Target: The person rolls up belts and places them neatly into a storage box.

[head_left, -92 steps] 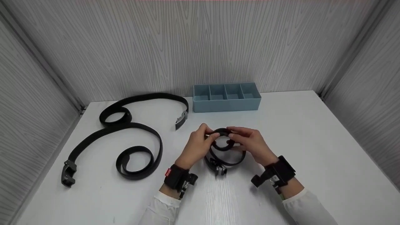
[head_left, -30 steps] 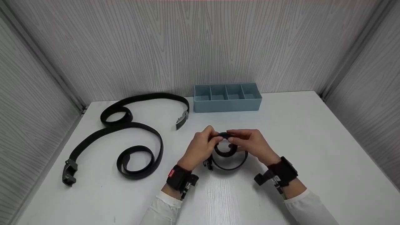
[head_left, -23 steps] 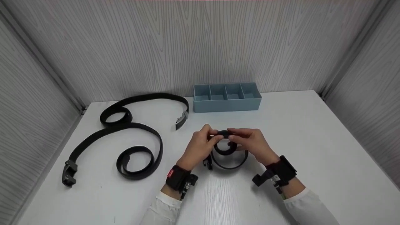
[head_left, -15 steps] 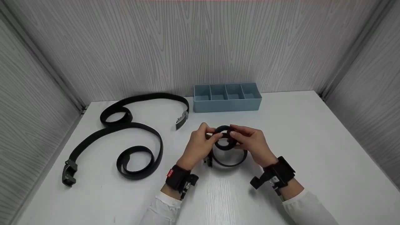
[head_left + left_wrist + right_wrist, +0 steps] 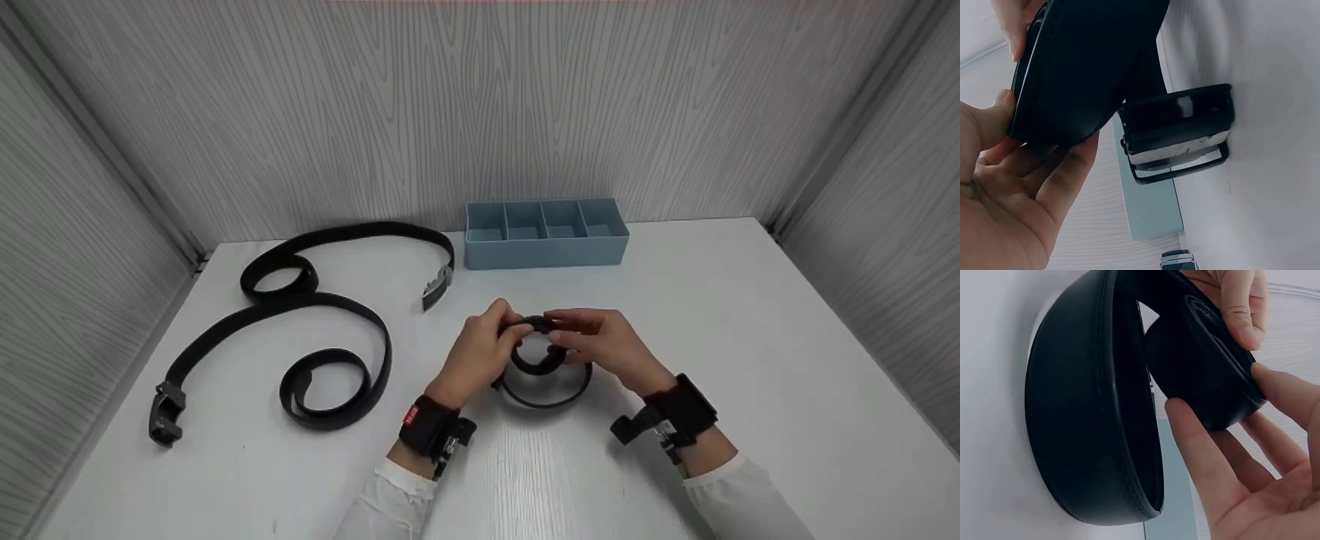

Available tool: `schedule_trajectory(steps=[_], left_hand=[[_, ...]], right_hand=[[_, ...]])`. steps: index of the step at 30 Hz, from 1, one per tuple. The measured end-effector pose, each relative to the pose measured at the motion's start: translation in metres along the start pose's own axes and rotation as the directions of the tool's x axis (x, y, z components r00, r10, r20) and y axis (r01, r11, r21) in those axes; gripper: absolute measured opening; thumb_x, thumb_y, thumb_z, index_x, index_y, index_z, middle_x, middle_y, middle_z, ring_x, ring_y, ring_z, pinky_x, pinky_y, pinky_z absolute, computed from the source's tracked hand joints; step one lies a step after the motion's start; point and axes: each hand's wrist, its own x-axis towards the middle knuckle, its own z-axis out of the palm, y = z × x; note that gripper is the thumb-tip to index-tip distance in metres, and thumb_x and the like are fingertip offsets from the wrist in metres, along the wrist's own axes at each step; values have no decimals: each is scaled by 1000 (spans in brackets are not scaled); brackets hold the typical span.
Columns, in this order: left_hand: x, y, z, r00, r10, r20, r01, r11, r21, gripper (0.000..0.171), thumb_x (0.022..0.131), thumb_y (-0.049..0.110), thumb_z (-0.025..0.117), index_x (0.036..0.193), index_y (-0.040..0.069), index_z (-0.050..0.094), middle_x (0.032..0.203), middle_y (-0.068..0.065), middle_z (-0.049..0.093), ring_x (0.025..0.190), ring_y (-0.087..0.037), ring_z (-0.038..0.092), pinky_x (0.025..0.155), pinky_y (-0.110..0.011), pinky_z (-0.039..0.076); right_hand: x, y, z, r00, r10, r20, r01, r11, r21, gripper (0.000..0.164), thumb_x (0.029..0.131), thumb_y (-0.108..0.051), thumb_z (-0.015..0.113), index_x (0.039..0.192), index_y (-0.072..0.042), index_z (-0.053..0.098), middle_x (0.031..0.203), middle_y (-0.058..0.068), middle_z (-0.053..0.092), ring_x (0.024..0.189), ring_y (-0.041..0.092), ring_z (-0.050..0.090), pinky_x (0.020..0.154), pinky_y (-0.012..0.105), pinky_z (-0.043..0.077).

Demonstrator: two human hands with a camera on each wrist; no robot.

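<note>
Two hands hold a black belt [image 5: 537, 369], partly rolled, over the front middle of the white table [image 5: 750, 375].
The left hand [image 5: 478, 351] and the right hand [image 5: 606, 345] each pinch the small coil between thumb and fingers, probably because the springy strap would open without this. The wider loop [image 5: 1069, 410] extends below, apparently since it is not wound in; whether it touches the table, I cannot tell.
</note>
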Motion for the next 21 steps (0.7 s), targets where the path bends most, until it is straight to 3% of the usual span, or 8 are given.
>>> schedule_trajectory(steps=[6,12,17,21], left_hand=[[0,0,0,1000,-10,-17,9,1000,-29,20,105,29,62,104,9,58,104,-8,75,79,-12,59,67,-27,47],[1,-1,1,995,-39,-87,28,991,-130,24,105,33,65,109,10,58,126,-4,72,99,-12,71,83,-31,55],[1,0,0,994,-70,-82,56,985,-163,25,105,33,65,114,11,59,127,-6,69,103,-14,72,86,-33,56],[1,0,0,994,-53,-93,40,990,-133,23,106,29,64,113,9,59,122,-8,71,99,-14,71,81,-31,56]], right_hand=[[0,-1,1,999,-25,-34,26,998,53,47,99,-22,75,141,-7,64,137,15,65,111,26,70,81,33,61],[1,-1,7,994,-19,-109,36,986,164,48,99,-19,74,143,-5,62,134,17,68,108,25,72,81,34,61],[1,0,9,990,-6,-139,36,976,214,50,99,-18,75,144,-2,60,130,16,70,106,22,73,81,35,61],[1,0,8,992,-20,-121,45,977,209,51,99,-17,75,144,0,59,132,17,68,111,28,72,83,36,61]])
